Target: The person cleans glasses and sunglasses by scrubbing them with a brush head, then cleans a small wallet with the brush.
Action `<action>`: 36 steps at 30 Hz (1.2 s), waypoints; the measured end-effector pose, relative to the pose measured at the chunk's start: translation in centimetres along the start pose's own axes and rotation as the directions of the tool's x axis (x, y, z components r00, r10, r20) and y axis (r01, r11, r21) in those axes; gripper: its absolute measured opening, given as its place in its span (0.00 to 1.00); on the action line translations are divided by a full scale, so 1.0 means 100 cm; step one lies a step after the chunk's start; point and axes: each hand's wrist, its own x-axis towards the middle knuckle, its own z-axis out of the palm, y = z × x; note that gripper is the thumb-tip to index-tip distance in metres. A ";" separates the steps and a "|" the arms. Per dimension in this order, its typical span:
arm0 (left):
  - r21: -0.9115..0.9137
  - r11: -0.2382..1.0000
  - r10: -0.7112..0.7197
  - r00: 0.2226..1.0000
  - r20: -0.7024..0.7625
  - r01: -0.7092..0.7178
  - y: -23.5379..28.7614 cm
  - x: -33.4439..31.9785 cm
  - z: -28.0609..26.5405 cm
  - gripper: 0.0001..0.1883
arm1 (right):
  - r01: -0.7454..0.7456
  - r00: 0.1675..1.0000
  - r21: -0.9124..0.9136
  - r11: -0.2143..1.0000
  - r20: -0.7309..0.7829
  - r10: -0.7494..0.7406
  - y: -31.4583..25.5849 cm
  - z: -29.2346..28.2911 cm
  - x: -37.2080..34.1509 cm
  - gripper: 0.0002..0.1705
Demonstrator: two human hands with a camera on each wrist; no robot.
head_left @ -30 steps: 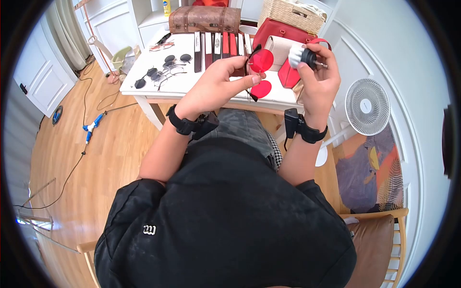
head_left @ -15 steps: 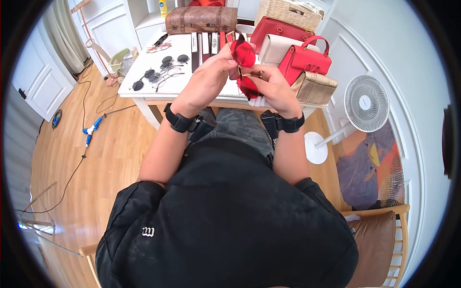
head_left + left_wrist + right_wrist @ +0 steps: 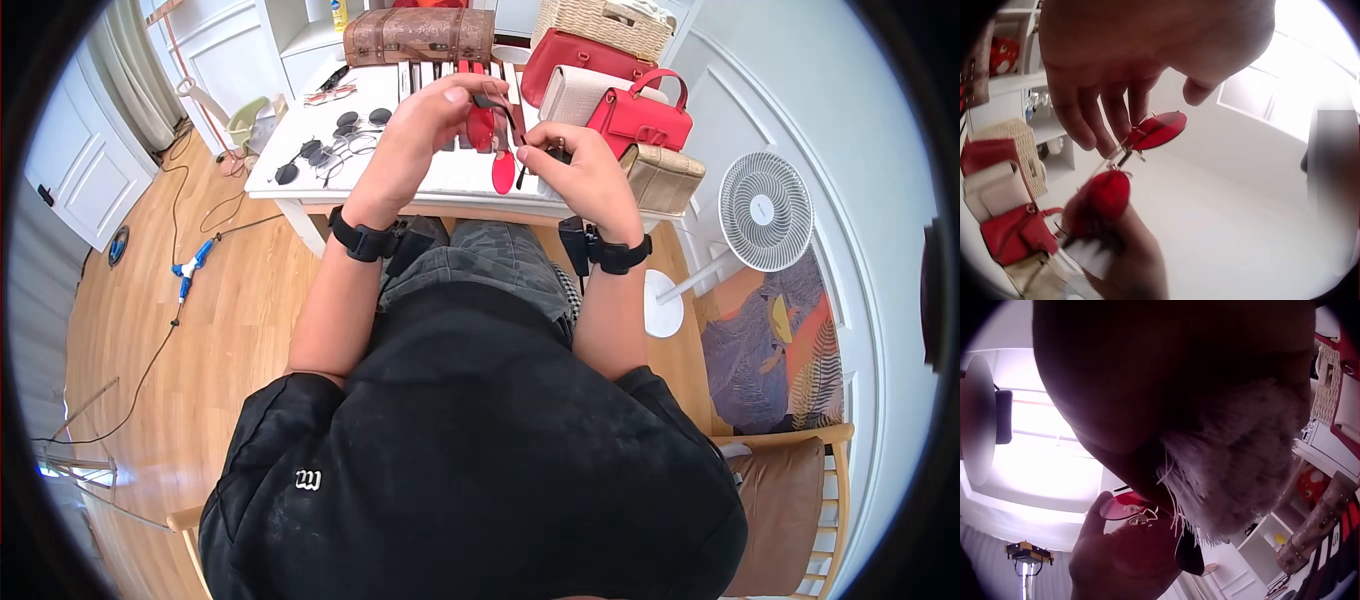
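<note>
A pair of round sunglasses (image 3: 503,173) with red lenses and a thin metal frame is raised above the table, between both hands. My right hand (image 3: 588,180) pinches it by one side near a dark temple arm. The same hand also holds a brush (image 3: 1235,462) with shaggy white bristles, mostly hidden in the head view. My left hand (image 3: 412,138) reaches over the other side of the sunglasses. In the left wrist view its fingertips (image 3: 1109,140) are right at the frame, while the thumb stands apart from the lens.
On the white table (image 3: 440,185) lie several pairs of glasses (image 3: 340,140) at left and a row of narrow black, white and red strips. A brown case (image 3: 418,38) stands behind. Bags, including a red handbag (image 3: 645,122), crowd the right side. A white fan (image 3: 766,212) stands beside the table.
The right hand swung left with the brush, from beside the sunglasses to their side, and now pinches them. The left hand has shifted left and loosened from its earlier hold.
</note>
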 end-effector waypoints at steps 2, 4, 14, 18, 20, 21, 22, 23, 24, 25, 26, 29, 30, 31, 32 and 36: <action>0.197 0.980 0.006 0.999 -0.039 0.002 0.005 -0.001 -0.001 0.18 | 0.012 1.000 -0.089 0.996 0.007 -0.011 0.000 -0.004 -0.001 0.13; 0.279 0.960 -0.013 0.998 -0.066 0.031 0.004 -0.002 -0.002 0.13 | 0.019 1.000 -0.140 0.990 0.018 -0.016 -0.003 -0.007 -0.002 0.14; 0.465 0.884 -0.019 0.997 -0.071 0.050 -0.003 0.001 -0.014 0.04 | 0.009 0.988 -0.092 0.996 0.152 0.005 -0.003 -0.006 -0.004 0.14; 0.340 0.939 0.011 0.986 -0.167 0.047 -0.012 0.004 -0.020 0.03 | -0.024 0.984 0.048 0.999 0.177 0.015 0.000 -0.007 -0.004 0.13; 0.153 0.987 0.001 0.969 -0.247 0.038 -0.018 0.005 -0.021 0.03 | -0.084 0.973 0.224 0.971 0.227 0.032 0.006 -0.008 -0.003 0.14; 0.152 0.988 -0.001 0.969 -0.248 0.040 -0.020 0.005 -0.023 0.03 | -0.085 0.973 0.224 0.971 0.228 0.033 0.012 -0.009 -0.002 0.14; 0.197 0.979 -0.003 0.977 -0.213 0.046 -0.020 0.005 -0.025 0.03 | -0.075 0.963 0.211 0.975 0.270 0.016 0.017 -0.009 -0.001 0.14; 0.241 0.969 -0.007 0.984 -0.177 0.050 -0.021 0.005 -0.026 0.02 | -0.064 0.950 0.199 0.978 0.311 -0.001 0.020 -0.010 0.000 0.15; 0.242 0.969 -0.006 0.984 -0.176 0.050 -0.020 0.005 -0.026 0.02 | -0.063 0.951 0.199 0.978 0.310 -0.002 0.020 -0.012 0.000 0.15; 0.203 0.978 -0.022 0.986 -0.168 0.057 -0.020 0.005 -0.026 0.03 | -0.055 0.940 0.230 0.972 0.339 -0.027 0.020 -0.014 0.000 0.16; 0.163 0.984 -0.039 0.986 -0.159 0.065 -0.020 0.004 -0.026 0.05 | -0.049 0.929 0.262 0.964 0.367 -0.053 0.020 -0.015 -0.001 0.17; 0.144 0.979 -0.119 0.976 -0.183 0.146 -0.017 0.004 -0.025 0.10 | -0.060 0.888 0.324 0.944 0.449 -0.098 0.030 -0.016 0.001 0.18; 0.143 0.979 -0.121 0.976 -0.182 0.148 -0.016 0.004 -0.024 0.10 | -0.062 0.888 0.324 0.944 0.449 -0.096 0.031 -0.016 0.001 0.18; 0.149 0.973 -0.147 0.972 -0.183 0.176 -0.016 0.004 -0.024 0.12 | -0.071 0.876 0.329 0.942 0.472 -0.099 0.031 -0.016 0.001 0.17; 0.155 0.967 -0.173 0.968 -0.184 0.202 -0.015 0.004 -0.023 0.15 | -0.079 0.863 0.333 0.940 0.495 -0.102 0.030 -0.016 0.001 0.17; 0.080 0.979 -0.165 0.960 -0.226 0.187 -0.021 0.006 -0.019 0.22 | -0.069 0.895 0.297 0.952 0.440 -0.073 0.031 -0.007 0.004 0.14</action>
